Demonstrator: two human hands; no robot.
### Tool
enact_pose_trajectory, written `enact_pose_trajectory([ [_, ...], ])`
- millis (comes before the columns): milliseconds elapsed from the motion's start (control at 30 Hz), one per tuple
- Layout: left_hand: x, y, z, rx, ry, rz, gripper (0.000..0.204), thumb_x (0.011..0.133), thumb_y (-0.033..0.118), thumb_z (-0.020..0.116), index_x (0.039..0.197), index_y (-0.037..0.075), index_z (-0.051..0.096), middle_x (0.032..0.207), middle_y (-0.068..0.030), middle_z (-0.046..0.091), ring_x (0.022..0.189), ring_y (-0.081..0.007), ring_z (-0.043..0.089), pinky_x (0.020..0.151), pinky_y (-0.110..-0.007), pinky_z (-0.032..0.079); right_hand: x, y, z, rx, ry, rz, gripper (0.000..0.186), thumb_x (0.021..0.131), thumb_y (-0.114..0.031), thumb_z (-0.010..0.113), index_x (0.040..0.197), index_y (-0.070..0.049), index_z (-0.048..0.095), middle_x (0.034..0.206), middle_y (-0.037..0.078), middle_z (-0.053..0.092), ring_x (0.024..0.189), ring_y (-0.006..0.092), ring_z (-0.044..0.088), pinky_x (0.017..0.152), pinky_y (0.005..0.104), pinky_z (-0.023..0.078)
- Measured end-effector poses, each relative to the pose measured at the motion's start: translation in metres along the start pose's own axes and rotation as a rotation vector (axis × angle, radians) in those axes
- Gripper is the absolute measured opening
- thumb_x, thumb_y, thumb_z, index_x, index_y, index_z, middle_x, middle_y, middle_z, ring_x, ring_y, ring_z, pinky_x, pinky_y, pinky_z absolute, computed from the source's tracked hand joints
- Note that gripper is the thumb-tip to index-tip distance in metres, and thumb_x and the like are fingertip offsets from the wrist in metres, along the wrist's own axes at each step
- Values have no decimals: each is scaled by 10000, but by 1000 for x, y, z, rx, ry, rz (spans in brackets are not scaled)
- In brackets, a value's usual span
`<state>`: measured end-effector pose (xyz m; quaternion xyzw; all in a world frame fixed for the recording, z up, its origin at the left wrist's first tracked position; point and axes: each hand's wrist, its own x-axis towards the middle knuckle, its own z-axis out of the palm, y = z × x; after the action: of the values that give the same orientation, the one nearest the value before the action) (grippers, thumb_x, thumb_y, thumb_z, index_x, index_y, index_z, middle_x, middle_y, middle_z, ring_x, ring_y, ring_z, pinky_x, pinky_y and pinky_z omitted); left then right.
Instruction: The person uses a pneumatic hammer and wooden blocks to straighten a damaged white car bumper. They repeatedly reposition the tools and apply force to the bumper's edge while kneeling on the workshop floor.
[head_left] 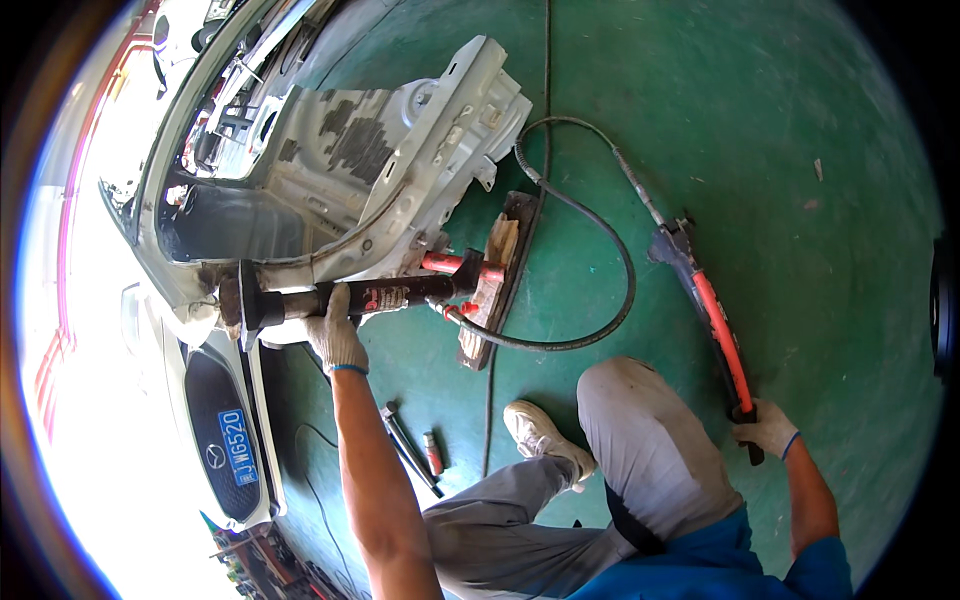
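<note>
Underside of the black ram (395, 294) out of sight, and with it part of your left grip (338, 338); what shows is gloved fingers wrapped over the barrel, clamped on it. The ram's right end is crowded by a black bracket (467, 272) and a red tube (445, 262); whether it bears on the wooden block (503, 240) you can't quite tell from here. Far left washed out by glare; the white car (276, 440) there partly lost.

Ram lies nearly level, long axis left to right, the right end slightly farther off. Its left end, a flared black plate, sits at the near corner of the bare body shell (430, 130). Pump (722, 335) stretches from far left to near right, hose (622, 245) joined at its far end, your right grip (768, 430) closed around its near handle.

Ram: dark barrel, pale lettering, greyish neck by the plate, red fitting low on the right. Pump: black, long red stripe, scuffed; held over the green floor (700, 130).
</note>
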<state>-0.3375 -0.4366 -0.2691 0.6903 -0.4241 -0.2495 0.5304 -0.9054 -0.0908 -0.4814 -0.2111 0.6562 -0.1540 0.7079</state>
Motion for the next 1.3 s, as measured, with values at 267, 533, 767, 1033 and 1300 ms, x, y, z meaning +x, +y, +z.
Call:
enact_pose_trajectory([
  [267, -2, 2, 4, -13, 9, 8, 560, 865, 155, 821, 1331, 12, 545, 1207, -115, 650, 983, -206, 680, 866, -377, 619, -4, -8, 1, -30, -8, -20, 420, 820, -92, 815, 1146, 42, 585, 853, 110, 656, 728, 200, 677, 675, 362, 574],
  [533, 2, -2, -1, -18, 16, 3, 591, 868, 141, 822, 1365, 23, 527, 1215, -114, 653, 987, -210, 688, 841, -379, 626, -1, -5, 1, 31, -19, -2, 444, 809, -41, 826, 1164, 41, 573, 855, 110, 653, 724, 198, 670, 657, 366, 567],
  [767, -4, 2, 4, -25, 18, 10, 608, 872, 141, 826, 1384, 35, 515, 1219, -113, 659, 975, -216, 696, 824, -378, 627, -3, -8, 2, -13, -15, -14, 422, 804, -70, 819, 1140, 35, 587, 852, 104, 656, 719, 201, 682, 663, 360, 570],
  [1033, -3, 4, 4, -26, 40, -23, 636, 869, 126, 826, 1405, 47, 493, 1229, -113, 658, 986, -225, 694, 845, -388, 625, -2, -7, 2, -5, -8, -21, 435, 799, -70, 819, 1152, 48, 593, 872, 103, 651, 723, 206, 690, 671, 361, 584],
  [1300, -2, 1, 2, -57, 7, 2, 627, 872, 101, 818, 1399, 34, 485, 1256, -132, 641, 1002, -238, 691, 876, -401, 627, -3, -6, 4, 38, -1, -21, 389, 806, -21, 793, 1143, 55, 615, 888, 114, 684, 753, 222, 712, 696, 369, 597],
])
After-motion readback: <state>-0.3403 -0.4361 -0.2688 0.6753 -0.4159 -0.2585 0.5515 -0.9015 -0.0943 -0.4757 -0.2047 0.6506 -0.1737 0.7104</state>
